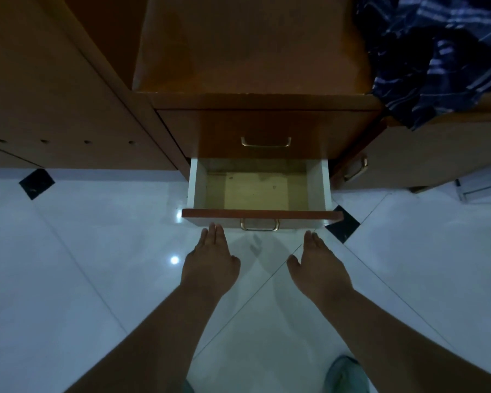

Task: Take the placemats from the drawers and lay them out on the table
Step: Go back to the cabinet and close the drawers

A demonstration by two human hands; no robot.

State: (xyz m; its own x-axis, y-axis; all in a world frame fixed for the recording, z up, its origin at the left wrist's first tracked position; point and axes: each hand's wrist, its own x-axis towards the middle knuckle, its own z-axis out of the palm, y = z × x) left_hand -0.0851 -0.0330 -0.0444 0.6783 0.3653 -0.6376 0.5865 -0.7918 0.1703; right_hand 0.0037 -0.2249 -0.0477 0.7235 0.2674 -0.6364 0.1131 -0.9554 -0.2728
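Observation:
A lower drawer (262,214) of a wooden cabinet stands pulled out, with white side walls, a bare yellowish bottom and nothing inside. No placemat is in view. Its brass handle (259,224) sits on the front panel. My left hand (210,260) reaches toward the left part of the drawer front with straight fingers, the fingertips at or just short of the panel. My right hand (318,266) does the same at the right part, fingers straight, holding nothing.
Above the open drawer is a closed drawer (265,129) with a brass handle. A dark striped cloth (442,55) lies on the cabinet top at the right. A cabinet door (408,157) with a handle is to the right. White glossy floor tiles (97,265) lie below.

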